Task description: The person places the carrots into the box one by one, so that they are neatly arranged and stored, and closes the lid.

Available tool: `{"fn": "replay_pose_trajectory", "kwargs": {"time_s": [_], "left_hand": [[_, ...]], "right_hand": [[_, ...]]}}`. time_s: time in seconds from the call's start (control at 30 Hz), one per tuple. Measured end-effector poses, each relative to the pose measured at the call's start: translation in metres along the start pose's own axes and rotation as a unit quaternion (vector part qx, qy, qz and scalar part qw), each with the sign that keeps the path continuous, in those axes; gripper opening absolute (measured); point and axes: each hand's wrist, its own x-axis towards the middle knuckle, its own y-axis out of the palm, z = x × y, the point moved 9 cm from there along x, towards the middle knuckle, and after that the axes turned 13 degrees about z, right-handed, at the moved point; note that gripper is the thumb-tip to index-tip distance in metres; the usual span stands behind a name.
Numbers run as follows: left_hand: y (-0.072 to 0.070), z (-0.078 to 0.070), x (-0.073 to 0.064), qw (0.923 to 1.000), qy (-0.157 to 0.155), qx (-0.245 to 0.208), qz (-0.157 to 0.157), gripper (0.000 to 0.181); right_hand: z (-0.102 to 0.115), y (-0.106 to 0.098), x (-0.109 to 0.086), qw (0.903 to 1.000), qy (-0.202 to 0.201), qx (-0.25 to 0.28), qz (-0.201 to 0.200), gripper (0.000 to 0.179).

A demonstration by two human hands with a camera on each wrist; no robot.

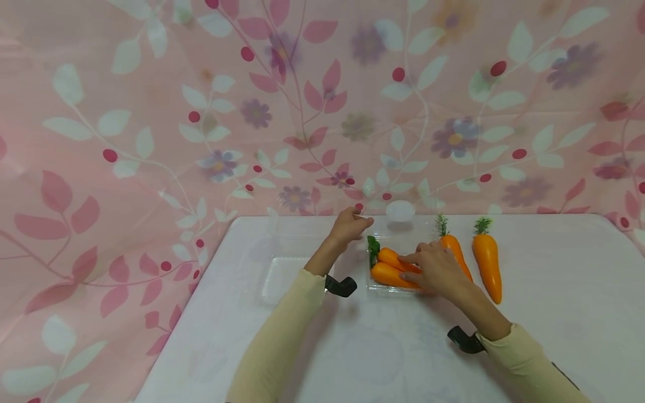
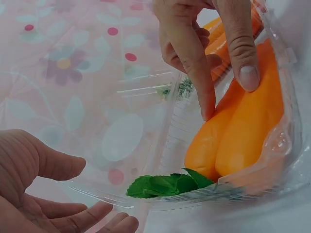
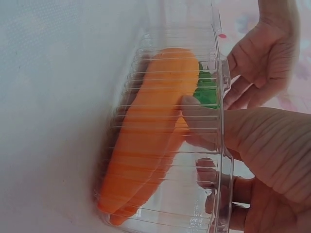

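Head view: what lies under the right hand point(image 1: 437, 267)?

Two orange carrots, side by side in a clear container point(image 1: 395, 291). The near carrot point(image 1: 387, 275) and the far carrot point(image 1: 390, 256) both reach out to the left from under its fingers, with green leaves point(image 1: 373, 250) at their wide ends.

Is it pinching them?

No, thumb and forefinger are spread and fairly straight. From the left wrist, the thumb rests on one carrot and the forefinger touches the other, while the remaining fingers bend inward.

And the left hand point(image 1: 351, 225)?

That one is loosely spread, thumb apart from the fingers, at the lid's edge. I can't tell whether it touches. The clear lid point(image 2: 150, 126) stands open on the container's far side, to the right of this hand, with a white oval point(image 1: 400, 211) showing there.

Anything else near the hands?

A slim carrot point(image 1: 456, 254) with a feathery top lies just beyond the right hand, partly hidden by it, and a thicker carrot point(image 1: 487, 266) lies farther to its right. Left of the left hand, a clear tray point(image 1: 289, 277) sits on the white table point(image 1: 373, 347), partly behind the forearm.
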Motion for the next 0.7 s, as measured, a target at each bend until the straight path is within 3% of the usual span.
{"fn": "replay_pose_trajectory", "kwargs": {"time_s": [0.2, 0.7], "left_hand": [[0.000, -0.011, -0.011, 0.9975, 0.044, 0.051, 0.021, 0.053], [0.004, -0.024, -0.050, 0.9812, 0.071, 0.169, 0.060, 0.052]], "right_hand": [[0.003, 0.001, 0.000, 0.9999, -0.006, -0.009, -0.007, 0.041], [0.008, 0.004, -0.008, 0.9984, -0.013, -0.041, -0.038, 0.042]]}}
